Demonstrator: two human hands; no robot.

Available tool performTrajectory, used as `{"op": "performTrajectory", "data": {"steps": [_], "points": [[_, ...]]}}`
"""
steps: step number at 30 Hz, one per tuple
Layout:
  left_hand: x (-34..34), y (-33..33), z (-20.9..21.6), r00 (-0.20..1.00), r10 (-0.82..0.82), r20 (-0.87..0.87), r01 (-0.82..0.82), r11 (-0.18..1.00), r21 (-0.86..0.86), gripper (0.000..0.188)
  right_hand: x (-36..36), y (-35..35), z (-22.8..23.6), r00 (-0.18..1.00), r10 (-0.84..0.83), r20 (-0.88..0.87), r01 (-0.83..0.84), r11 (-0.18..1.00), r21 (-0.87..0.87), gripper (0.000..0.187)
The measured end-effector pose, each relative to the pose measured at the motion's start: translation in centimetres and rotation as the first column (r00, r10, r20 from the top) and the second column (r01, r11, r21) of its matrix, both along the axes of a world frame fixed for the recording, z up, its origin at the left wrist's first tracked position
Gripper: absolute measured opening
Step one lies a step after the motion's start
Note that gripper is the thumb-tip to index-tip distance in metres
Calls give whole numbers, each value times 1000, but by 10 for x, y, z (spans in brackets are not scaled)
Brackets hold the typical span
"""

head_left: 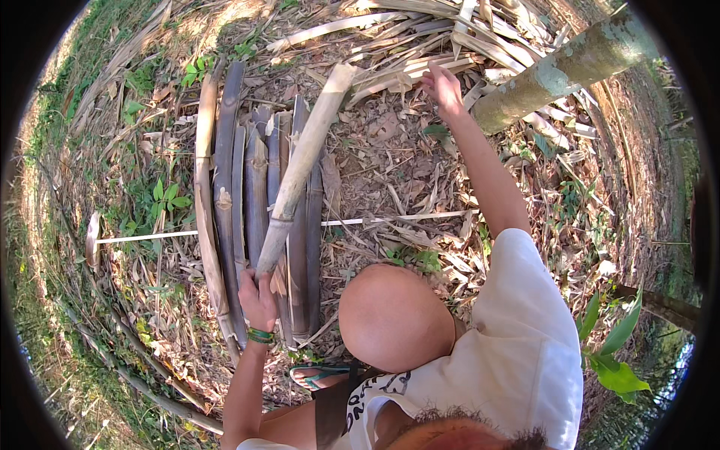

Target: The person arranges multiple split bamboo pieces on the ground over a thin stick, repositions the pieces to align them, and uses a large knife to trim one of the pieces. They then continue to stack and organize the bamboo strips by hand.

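A pale length of split bamboo (306, 169) slants across a row of dark bamboo pieces on the ground. Its near end is in my left hand (257, 300), whose fingers are closed round it. The row of darker bamboo pieces (225, 176) lies side by side under and left of it. A thin white strip (150, 236) passes crosswise beneath the row and comes out on both sides. My right hand (444, 90) is stretched far forward beside the heap of split bamboo (420, 71), fingers extended, and I see nothing in it.
A tree trunk (566, 71) leans in at the far right, close to my right hand. Dry leaves and a few green seedlings (169, 196) cover the ground. My bare knee (397, 319) is just right of the row. A leafy green plant (615, 360) stands by my right side.
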State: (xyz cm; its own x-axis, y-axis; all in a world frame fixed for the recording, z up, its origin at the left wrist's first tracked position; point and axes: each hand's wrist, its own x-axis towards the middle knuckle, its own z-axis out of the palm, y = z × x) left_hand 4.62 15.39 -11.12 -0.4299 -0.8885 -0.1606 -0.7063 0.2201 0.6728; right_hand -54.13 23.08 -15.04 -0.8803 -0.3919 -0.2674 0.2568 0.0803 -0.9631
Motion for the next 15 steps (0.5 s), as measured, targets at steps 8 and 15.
{"op": "performTrajectory", "data": {"steps": [8, 15], "points": [[78, -21, 24, 986, 164, -30, -164, 986, -6, 35, -154, 5, -7, 877, -440, 195, 424, 898, 120, 86], [78, -11, 13, 973, 227, -38, -229, 972, -55, 38, -200, 32, 6, 674, -718, 174, 719, 691, 68, 94]]}}
